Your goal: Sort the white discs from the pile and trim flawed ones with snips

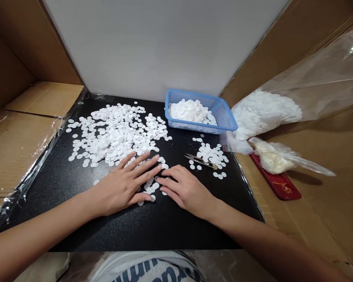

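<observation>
My left hand (126,184) lies flat with fingers spread, at the near edge of a wide heap of small white discs (114,131) on the black tabletop (147,231). Beside it, my right hand (185,188) rests palm down with its fingers loosely bent and a little apart. Several loose discs (151,186) lie between the two hands, some partly under the fingers. No object shows in either hand, though the undersides are hidden. Right of the heap is a smaller pile of discs (211,154), with a pair of thread snips (200,161) lying against it.
A blue mesh basket (201,128) at the back holds more white discs. To the right, a clear plastic bag (264,113) of white pieces leans by the cardboard wall. A small knotted bag (272,158) sits on a red case (278,182). Cardboard (20,149) borders the left.
</observation>
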A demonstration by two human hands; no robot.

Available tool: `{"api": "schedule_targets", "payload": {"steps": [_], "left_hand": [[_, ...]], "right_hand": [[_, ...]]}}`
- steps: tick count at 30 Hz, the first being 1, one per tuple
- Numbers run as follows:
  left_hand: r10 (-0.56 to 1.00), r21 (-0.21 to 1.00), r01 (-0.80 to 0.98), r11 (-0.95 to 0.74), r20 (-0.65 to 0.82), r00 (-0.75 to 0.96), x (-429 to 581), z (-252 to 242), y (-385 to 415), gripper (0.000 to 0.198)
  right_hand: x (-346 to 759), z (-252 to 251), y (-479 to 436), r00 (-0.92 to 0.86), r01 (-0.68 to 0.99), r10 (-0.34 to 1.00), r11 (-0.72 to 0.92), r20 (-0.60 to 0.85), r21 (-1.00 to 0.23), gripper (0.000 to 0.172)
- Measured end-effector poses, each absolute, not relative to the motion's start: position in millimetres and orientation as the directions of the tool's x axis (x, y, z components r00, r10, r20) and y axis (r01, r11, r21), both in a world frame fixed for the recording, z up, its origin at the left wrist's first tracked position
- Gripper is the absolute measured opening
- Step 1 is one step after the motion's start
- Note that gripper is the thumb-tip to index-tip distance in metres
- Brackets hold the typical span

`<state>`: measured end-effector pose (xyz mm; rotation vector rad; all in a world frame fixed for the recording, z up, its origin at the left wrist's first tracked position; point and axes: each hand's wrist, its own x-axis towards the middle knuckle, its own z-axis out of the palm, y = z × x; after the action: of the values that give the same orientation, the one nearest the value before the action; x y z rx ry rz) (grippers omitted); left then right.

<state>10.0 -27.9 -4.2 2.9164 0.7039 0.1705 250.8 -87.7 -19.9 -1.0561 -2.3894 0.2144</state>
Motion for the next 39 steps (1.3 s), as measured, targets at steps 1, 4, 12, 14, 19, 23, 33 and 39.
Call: {"api": "schedule_targets", "payload": {"steps": [1,4,12,14,19,23,33,39], "left_hand": [[0.443,0.170,0.427,-0.888,0.070,0.894,10,-6,-31,0.065],[0.426,0.181,0.413,-0.892,0.037,0.904,8,-11,-31,0.064],[0.495,0.143,0.492,-0.859,-0.016,0.869,7,-7,-5,0.078],[0.495,0.131,0.489,-0.862,0.016,0.869,8,-3,-7,0.083],[0.368,0.196,0.350,-0.916,0.068,0.927,12,-1,-28,0.076],[0.271,0.266,0.251,-0.931,0.039,0.962,11,-3,-39,0.076],[0.335,0.238,0.325,-0.915,0.001,0.942,8,-2,-25,0.074],[0.343,0.127,0.327,-0.936,0.137,0.929,10,-4,-40,0.081]], "right_hand": [[252,-20,-87,-0.537,0.638,0.737,0.673,0.410,-0.374,0.021],[260,-20,-83,-0.415,0.616,0.790,0.609,0.451,-0.501,0.022],[274,-18,-84,-0.268,0.637,0.915,0.404,0.303,-0.656,0.020],[273,-20,-84,-0.324,0.633,0.894,0.448,0.309,-0.631,0.019],[273,-24,-84,-0.361,0.620,0.872,0.489,0.330,-0.614,0.015],[277,-20,-85,-0.387,0.638,0.860,0.509,0.331,-0.578,0.014],[280,-6,-88,-0.555,0.585,0.812,0.536,0.181,-0.608,0.019],[282,-4,-90,-0.556,0.528,0.802,0.543,0.218,-0.653,0.019]]}}
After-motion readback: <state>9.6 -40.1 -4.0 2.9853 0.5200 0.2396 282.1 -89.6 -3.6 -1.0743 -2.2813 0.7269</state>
